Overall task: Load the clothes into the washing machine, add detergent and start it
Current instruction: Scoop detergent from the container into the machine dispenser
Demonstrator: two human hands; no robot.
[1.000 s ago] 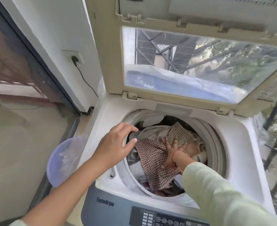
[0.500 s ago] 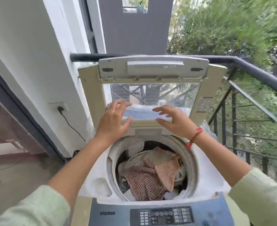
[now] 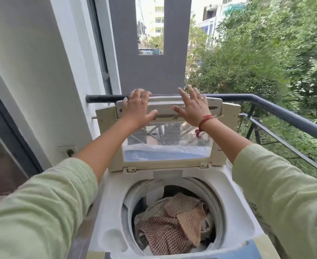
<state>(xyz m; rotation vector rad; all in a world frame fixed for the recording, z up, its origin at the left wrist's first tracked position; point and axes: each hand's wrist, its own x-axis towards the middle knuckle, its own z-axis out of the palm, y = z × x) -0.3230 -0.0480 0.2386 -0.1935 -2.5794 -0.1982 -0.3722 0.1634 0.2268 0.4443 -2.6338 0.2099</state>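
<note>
Free straight down through the drum mouth (image 3: 129, 202), with room above the clothes (image 3: 165, 234) heaped low inside. Blocked along the back edge by the raised lid (image 3: 163, 165), and just behind that by the railing (image 3: 284, 113). Closed off on the left by the wall (image 3: 32, 90).

White top-loading washing machine (image 3: 109, 212), lid (image 3: 116, 161) raised; checked cloths (image 3: 163, 234) heaped inside drum (image 3: 133, 195).

Checked clothes (image 3: 165, 230) inside white washing machine (image 3: 234, 217); lid (image 3: 163, 165) upright, seemingly folded.
</note>
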